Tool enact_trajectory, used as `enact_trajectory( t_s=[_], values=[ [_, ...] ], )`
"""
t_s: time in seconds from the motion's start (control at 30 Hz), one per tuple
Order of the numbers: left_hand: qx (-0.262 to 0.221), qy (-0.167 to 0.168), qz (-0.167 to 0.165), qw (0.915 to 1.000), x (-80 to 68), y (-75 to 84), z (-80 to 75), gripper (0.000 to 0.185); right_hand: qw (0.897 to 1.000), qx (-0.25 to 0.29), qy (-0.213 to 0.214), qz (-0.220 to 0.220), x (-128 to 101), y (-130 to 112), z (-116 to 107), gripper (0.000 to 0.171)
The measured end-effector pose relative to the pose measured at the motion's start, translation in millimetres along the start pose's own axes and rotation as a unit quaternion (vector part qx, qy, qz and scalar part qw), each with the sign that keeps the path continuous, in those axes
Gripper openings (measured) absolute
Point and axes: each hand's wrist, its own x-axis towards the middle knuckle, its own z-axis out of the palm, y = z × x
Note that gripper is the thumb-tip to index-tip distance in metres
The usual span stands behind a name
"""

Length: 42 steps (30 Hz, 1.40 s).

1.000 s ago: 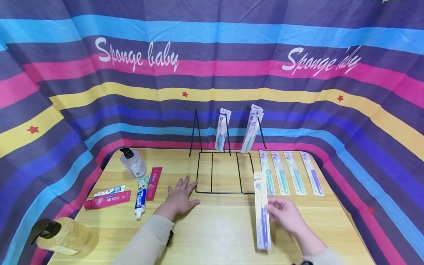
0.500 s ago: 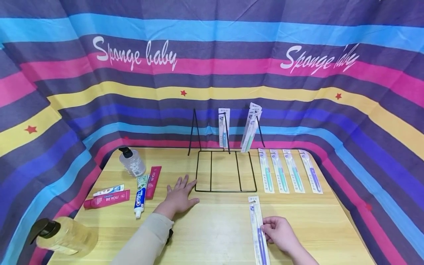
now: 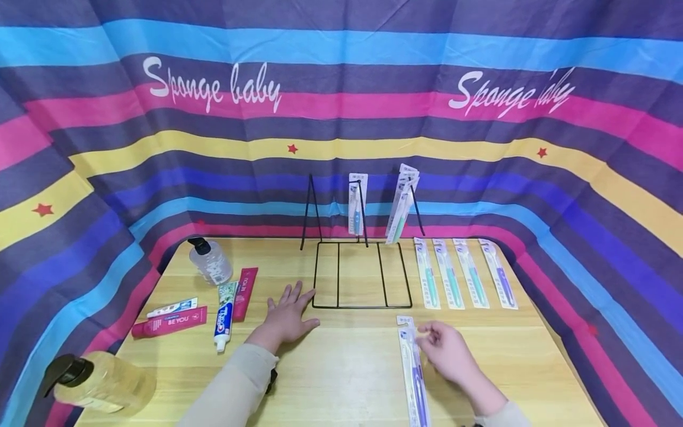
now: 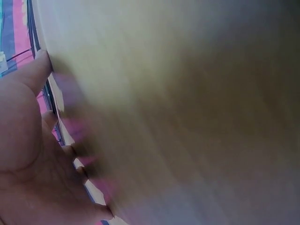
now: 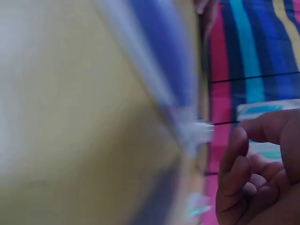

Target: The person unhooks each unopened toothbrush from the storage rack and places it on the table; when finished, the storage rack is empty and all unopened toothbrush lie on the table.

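Note:
A packaged purple toothbrush lies on the table near the front, cut off by the lower edge of the head view. Beside its upper part is my right hand, with fingers loosely curled. In the right wrist view a small gap separates those fingertips from the blurred package. My left hand rests on the tabletop with fingers spread. Its fingertips reach the left front corner of a black wire rack. Packaged toothbrushes hang on the rack, a blue one in the middle and several at the right.
Several packaged toothbrushes lie in a row at the right. Toothpaste tubes and a clear pump bottle are at the left, a yellow pump bottle at the front left. A striped curtain surrounds the table.
The purple toothbrush was held by my right hand, came down toward the front, and now lies let go. My right hand has slid up toward the package's top. The left hand stays put.

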Motion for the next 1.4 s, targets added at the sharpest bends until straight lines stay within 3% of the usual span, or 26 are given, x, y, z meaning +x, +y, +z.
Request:
enact_trajectory(
  t_s=[0.1, 0.27, 0.4, 0.53, 0.7, 0.97, 1.23, 1.4],
  values=[
    [0.002, 0.0, 0.002, 1.0, -3.6, 2.8, -4.8, 0.081, 0.997, 0.001, 0.019, -0.072, 25, -26, -1, 0.02],
    [0.003, 0.002, 0.005, 1.0, -8.3, 8.2, -11.8, 0.08, 0.982, 0.01, 0.045, -0.182, 78, -77, 7, 0.015],
    [0.004, -0.001, 0.003, 1.0, -7.9, 10.0, -12.1, 0.08, 0.978, 0.037, 0.063, -0.195, 127, -121, 16, 0.031],
    [-0.005, -0.003, 0.007, 1.0, -6.3, 11.5, -13.2, 0.08, 0.979, 0.04, 0.092, -0.176, 172, -153, 26, 0.047],
    [-0.011, -0.002, 0.007, 0.9999, -4.9, 11.7, -10.7, 0.081, 0.983, 0.034, 0.12, -0.137, 205, -171, 35, 0.04],
    [-0.007, -0.002, 0.005, 1.0, -5.8, 6.2, -7.3, 0.081, 0.979, 0.037, 0.151, -0.132, 216, -174, 41, 0.019],
    [-0.008, -0.012, -0.001, 0.9999, -8.3, 13.0, -16.5, 0.08, 0.976, 0.061, 0.157, -0.141, 201, -167, 37, 0.012],
    [-0.007, -0.014, -0.004, 0.9999, -9.6, 13.7, -15.5, 0.079, 0.975, 0.127, 0.129, -0.126, 180, -158, 31, 0.006]
  ],
)
